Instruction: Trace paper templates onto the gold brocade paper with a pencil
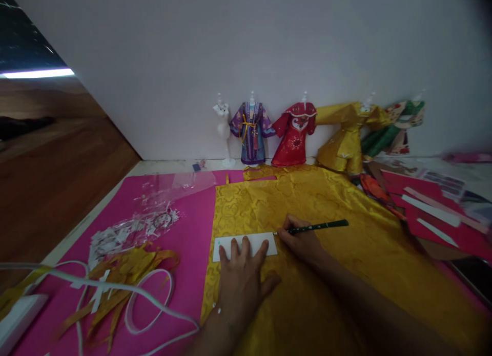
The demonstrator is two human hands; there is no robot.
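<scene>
Yellow patterned fabric [326, 202] lies spread over a pink mat [123, 192]. A white rectangular card [226, 239] rests on the fabric near its left edge. My left hand [242, 269] presses flat on the card with its fingers spread. My right hand [302, 238] grips a dark pen [323, 226], whose tip is at the card's upper right corner, against the fabric. The pen's rear end points right.
Small dressed forms, one in a red robe [295, 135], stand along the wall. Yellow scraps [130, 269], a white cable [154, 294] and plastic bags lie left. Red sheets [418, 192], white strips and a dark phone [472, 276] lie right.
</scene>
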